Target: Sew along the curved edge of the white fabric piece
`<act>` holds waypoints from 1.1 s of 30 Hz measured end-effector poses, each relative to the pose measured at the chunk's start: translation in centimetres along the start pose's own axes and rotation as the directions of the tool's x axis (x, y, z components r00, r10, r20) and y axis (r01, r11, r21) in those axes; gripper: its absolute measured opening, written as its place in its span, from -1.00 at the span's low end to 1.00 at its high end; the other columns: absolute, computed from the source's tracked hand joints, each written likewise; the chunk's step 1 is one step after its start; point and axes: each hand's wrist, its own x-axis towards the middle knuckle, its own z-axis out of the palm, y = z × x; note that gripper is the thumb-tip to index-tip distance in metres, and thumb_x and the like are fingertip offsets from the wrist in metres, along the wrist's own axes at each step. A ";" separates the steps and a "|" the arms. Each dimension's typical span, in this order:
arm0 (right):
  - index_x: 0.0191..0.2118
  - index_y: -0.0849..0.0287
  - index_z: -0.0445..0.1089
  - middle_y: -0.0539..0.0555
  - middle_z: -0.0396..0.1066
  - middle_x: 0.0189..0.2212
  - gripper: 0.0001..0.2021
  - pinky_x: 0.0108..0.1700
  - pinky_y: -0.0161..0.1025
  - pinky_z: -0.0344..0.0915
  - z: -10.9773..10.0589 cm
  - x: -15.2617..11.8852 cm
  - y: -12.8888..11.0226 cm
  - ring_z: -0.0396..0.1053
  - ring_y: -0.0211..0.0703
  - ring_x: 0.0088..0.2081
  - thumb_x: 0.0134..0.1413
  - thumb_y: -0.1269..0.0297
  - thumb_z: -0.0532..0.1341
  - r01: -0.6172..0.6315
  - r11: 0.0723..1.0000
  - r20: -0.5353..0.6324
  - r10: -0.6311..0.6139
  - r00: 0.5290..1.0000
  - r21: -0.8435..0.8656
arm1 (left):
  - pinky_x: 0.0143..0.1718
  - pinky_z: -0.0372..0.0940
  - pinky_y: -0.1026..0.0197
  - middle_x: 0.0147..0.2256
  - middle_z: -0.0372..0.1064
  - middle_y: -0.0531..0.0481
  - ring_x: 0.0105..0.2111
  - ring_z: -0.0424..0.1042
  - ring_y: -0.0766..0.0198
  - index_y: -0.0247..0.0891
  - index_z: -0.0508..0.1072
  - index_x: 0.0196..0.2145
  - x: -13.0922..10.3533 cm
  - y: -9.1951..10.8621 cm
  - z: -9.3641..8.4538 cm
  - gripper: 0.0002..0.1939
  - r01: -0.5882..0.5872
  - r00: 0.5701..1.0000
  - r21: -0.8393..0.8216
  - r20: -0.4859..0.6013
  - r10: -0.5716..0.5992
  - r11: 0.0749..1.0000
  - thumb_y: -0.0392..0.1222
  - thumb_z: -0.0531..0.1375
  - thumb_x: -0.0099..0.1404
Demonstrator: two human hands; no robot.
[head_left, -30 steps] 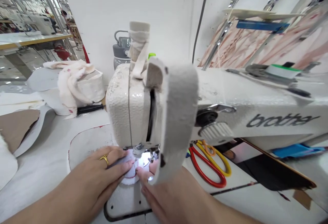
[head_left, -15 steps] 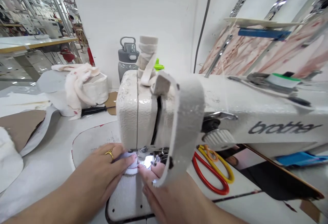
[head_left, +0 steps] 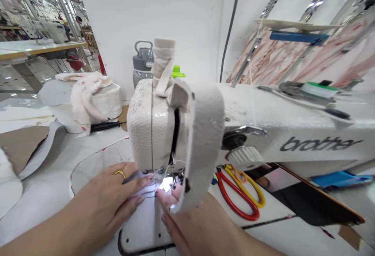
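My left hand point(head_left: 117, 189), a gold ring on one finger, lies with its fingers flat on a small pale piece of fabric point(head_left: 149, 189) beside the presser foot. Its thumb is apart from the other fingers and rests near the bed's front. My right hand point(head_left: 196, 221) reaches in from the right, fingers stretched out, one fingertip at the fabric's right edge. The white sewing machine point(head_left: 140, 127) stands over both hands, its lamp lighting the needle area. Its white curved guard point(head_left: 206, 139) hides part of my right hand.
Scissors with red and yellow handles point(head_left: 238, 201) lie right of the machine. A screwdriver point(head_left: 105, 126), a white roll point(head_left: 109, 102) with cloth over it and cut pieces point(head_left: 25, 146) lie left. A grey bottle point(head_left: 143, 64) stands behind. A blue tray point(head_left: 341, 180) is far right.
The view has shifted slightly, so the machine appears farther left. My left thumb has spread away from the fingers, towards me. The right hand stays at the fabric's edge.
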 end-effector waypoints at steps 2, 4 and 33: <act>0.08 0.24 0.45 0.23 0.54 -0.14 -0.68 -0.23 -0.08 0.40 -0.3 0.0 -0.1 0.49 0.07 -0.17 0.30 0.35 0.10 0.001 1.000 -0.009 -0.001 1.000 -0.007 | -0.35 0.33 0.26 -0.38 0.48 0.08 -0.42 0.42 0.26 -0.10 0.49 -0.11 0.5 -0.1 -0.8 -0.71 -0.047 0.999 -0.025 -0.001 0.047 0.999 -0.19 -0.03 0.46; 0.08 0.23 0.44 0.21 0.54 -0.12 -0.69 -0.22 -0.10 0.40 -0.6 -0.1 -0.1 0.48 0.05 -0.16 0.29 0.35 0.12 0.004 1.000 0.005 -0.004 1.000 -0.013 | -0.37 0.34 0.26 -0.40 0.48 0.09 -0.42 0.44 0.25 -0.09 0.51 -0.12 0.7 -0.1 -1.2 -0.71 -0.063 0.998 -0.014 -0.001 0.063 0.998 -0.20 -0.01 0.43; 0.05 0.13 0.43 0.16 0.55 -0.15 -0.71 -0.11 -0.04 0.37 -1.4 -0.7 0.1 0.48 0.11 -0.09 0.39 0.21 0.05 0.037 0.997 -0.024 -0.035 0.999 0.062 | -0.34 0.45 0.09 -0.11 0.54 -0.09 -0.25 0.54 0.04 -0.07 0.49 0.06 -2.2 1.7 0.2 -0.62 0.036 0.994 0.115 0.097 -0.048 0.993 0.03 0.15 0.33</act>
